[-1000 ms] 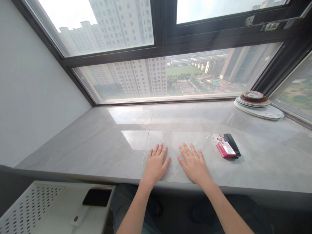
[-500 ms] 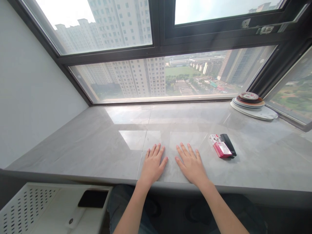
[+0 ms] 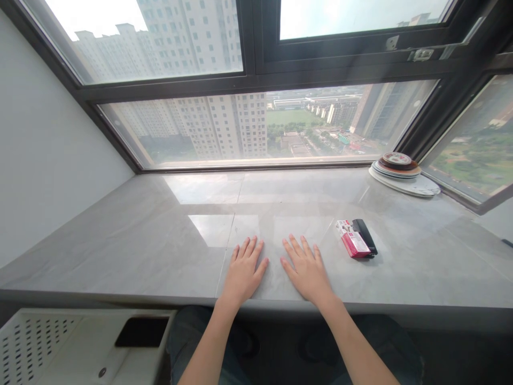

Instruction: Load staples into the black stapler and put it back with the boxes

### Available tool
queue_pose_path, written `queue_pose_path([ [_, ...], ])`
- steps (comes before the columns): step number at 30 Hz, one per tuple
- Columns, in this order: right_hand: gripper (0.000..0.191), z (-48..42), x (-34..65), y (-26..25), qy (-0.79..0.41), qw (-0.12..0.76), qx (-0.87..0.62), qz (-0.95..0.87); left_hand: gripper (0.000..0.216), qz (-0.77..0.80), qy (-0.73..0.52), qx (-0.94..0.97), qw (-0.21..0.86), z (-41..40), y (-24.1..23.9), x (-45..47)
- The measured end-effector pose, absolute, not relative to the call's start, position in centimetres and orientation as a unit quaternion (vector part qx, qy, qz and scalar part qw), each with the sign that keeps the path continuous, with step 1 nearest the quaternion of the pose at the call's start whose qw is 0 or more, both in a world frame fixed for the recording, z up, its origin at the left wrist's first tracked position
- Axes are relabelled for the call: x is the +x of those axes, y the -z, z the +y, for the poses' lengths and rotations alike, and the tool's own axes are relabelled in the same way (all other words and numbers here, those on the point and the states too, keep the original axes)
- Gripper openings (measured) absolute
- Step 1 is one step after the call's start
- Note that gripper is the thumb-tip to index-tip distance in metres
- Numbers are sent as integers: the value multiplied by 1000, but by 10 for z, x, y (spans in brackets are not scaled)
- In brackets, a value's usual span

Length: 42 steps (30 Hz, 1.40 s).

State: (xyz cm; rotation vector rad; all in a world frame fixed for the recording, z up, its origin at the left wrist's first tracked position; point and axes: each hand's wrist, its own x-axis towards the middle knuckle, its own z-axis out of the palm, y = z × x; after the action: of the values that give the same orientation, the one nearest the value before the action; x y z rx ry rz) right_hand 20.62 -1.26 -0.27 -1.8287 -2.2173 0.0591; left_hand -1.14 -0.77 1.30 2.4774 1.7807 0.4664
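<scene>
My left hand (image 3: 243,274) lies flat on the grey stone-look sill (image 3: 132,246), fingers spread and holding nothing. Beside it, a short gap to the right, my right hand (image 3: 306,271) rests palm down in the same way. A black stapler (image 3: 365,238) lies to the right of my right hand, apart from it. Against the stapler's left side is a small pink and white box (image 3: 353,239). Neither hand touches these two things.
Several stacked plates (image 3: 401,174) stand at the back right by the window frame (image 3: 248,80). Below the sill's front edge at left is a white perforated unit (image 3: 76,342) with a dark phone-like slab (image 3: 142,331) on it. A white wall (image 3: 48,144) bounds the left side.
The whole view has shifted slightly, so everything sits a little further left in the picture. Both hands keep their place on the sill, and the stapler and box have not moved.
</scene>
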Motion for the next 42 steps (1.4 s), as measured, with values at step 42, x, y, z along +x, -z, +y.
queue_pose_path([
  [42, 45, 20, 149, -25, -334, 424, -615, -575, 42, 572, -446, 632, 271, -5, -23, -13],
])
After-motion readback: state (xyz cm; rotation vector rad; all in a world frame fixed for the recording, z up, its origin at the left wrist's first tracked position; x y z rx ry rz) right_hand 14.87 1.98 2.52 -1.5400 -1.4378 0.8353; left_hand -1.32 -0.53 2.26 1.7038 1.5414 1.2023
